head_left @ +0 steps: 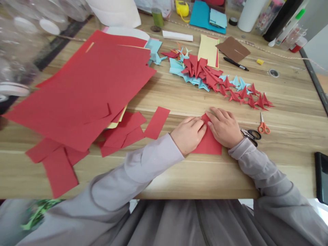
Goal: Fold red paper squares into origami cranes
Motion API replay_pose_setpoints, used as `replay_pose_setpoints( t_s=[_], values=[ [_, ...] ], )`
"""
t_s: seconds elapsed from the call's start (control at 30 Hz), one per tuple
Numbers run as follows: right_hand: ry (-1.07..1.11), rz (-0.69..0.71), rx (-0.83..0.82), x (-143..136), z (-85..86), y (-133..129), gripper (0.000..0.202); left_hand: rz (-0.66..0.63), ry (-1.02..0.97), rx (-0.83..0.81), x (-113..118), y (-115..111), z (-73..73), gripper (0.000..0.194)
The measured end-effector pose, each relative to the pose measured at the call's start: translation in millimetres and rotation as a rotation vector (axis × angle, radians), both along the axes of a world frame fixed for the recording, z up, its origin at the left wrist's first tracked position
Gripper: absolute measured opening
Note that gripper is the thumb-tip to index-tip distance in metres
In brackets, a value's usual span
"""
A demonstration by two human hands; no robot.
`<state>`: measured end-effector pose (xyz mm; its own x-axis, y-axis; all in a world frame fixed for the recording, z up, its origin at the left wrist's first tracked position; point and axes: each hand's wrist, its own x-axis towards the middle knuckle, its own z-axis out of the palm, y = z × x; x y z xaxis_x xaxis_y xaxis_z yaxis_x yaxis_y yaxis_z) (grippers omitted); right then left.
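Observation:
A piece of red paper (208,145) lies on the wooden table in front of me, its far end partly folded between my hands. My left hand (189,134) is closed on the paper's left side, fingers curled and pressing near the fold. On the other side my right hand (225,127) grips the paper's far right edge, thumb and fingers close together. Both hands hide part of the folded end. Black-handled scissors (251,134) lie partly under my right wrist, and small orange-handled scissors (262,125) rest farther right.
Large red sheets (87,89) are stacked at left, with cut red strips (157,123) near them. Red and blue folded paper cranes (243,92) lie beyond my hands. Behind are yellow paper (207,51), brown paper (233,50) and a black pen (235,64). A dark device (322,177) sits at the right edge.

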<state>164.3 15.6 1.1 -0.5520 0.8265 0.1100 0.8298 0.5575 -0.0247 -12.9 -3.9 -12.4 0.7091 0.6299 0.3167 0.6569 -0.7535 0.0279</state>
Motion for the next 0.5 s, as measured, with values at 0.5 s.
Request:
replay_pose_setpoints(
  t_s=[0.5],
  values=[
    [0.061,0.011,0.009,2,-5.4,-1,0.041,0.001,-0.041,0.042,-27,-14,4.3,0.031]
  ],
)
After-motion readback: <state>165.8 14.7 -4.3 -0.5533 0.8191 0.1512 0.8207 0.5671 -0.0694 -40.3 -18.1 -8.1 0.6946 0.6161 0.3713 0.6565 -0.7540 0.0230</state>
